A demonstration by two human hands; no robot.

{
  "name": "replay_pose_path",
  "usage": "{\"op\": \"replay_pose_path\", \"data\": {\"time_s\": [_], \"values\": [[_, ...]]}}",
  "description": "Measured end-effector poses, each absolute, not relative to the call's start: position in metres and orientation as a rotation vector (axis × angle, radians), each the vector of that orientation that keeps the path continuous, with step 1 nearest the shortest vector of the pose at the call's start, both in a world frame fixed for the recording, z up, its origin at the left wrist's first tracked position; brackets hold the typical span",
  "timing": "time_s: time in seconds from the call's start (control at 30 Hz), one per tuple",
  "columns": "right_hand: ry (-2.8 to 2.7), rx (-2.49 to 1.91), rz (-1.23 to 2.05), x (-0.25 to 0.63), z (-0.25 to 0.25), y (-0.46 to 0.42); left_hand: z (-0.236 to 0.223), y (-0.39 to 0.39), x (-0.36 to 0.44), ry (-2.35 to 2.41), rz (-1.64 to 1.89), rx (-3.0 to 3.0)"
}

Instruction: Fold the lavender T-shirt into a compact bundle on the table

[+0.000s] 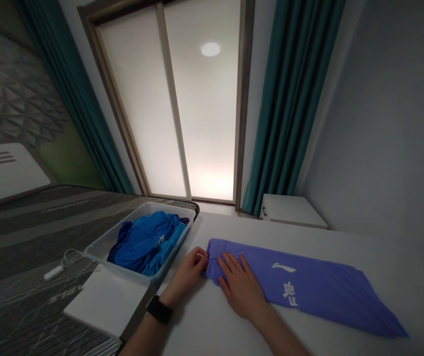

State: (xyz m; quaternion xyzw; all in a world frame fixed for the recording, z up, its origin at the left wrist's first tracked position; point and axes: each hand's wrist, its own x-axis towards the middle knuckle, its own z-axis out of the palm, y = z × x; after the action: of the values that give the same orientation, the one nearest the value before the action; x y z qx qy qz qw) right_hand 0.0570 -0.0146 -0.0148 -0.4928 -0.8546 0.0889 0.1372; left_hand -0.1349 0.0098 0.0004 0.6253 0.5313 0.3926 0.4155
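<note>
A purple shirt [319,284], folded into a long strip with white lettering and a logo on top, lies across the white table. At its left end my left hand [194,263] has its fingers curled and closed on the fabric edge; the fingertips are partly hidden. A dark watch [159,309] is on the left wrist. My right hand [238,287] rests flat on the shirt, just right of that end, with its fingers stretched out. The strip narrows to a point at the far right.
Left of the table, a translucent plastic bin [123,267] holds blue clothes [148,240]. Near it are a white flat box [106,301] and a white power strip [54,272] with a cable. A white cabinet [293,210] stands beyond the table, by the teal curtain [289,109].
</note>
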Motion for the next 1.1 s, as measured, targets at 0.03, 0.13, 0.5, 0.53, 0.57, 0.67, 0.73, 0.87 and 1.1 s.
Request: {"op": "replay_pose_path", "data": {"time_s": [0.03,0.13,0.5,0.53,0.57,0.67,0.73,0.87,1.1], "values": [[-2.474,-1.427,0.262,0.057,-0.014,-0.015,0.0,0.009,-0.135,1.361,0.988,1.56],[-2.472,-1.426,0.271,0.057,-0.013,-0.015,-0.002,0.008,-0.135,1.454,0.958,1.623],[-2.477,-1.413,0.324,0.057,-0.008,-0.017,-0.008,0.008,-0.141,1.476,0.912,1.767],[-2.479,-1.413,0.332,0.058,-0.007,-0.018,-0.007,0.007,-0.141,1.498,0.894,1.776],[-2.481,-1.414,0.336,0.058,-0.006,-0.018,-0.006,0.007,-0.141,1.512,0.878,1.782],[-2.49,-1.361,0.338,0.057,-0.001,-0.021,-0.005,0.006,-0.142,1.523,0.86,1.79],[-2.512,-1.254,0.367,0.057,0.002,-0.025,-0.004,0.005,-0.142,1.527,0.857,1.78],[-2.568,-1.07,0.448,0.056,0.005,-0.033,-0.004,0.005,-0.142,1.522,0.865,1.732],[-2.623,-1.067,0.39,0.056,0.0,-0.034,-0.007,0.007,-0.142,1.473,0.919,1.652]]}}
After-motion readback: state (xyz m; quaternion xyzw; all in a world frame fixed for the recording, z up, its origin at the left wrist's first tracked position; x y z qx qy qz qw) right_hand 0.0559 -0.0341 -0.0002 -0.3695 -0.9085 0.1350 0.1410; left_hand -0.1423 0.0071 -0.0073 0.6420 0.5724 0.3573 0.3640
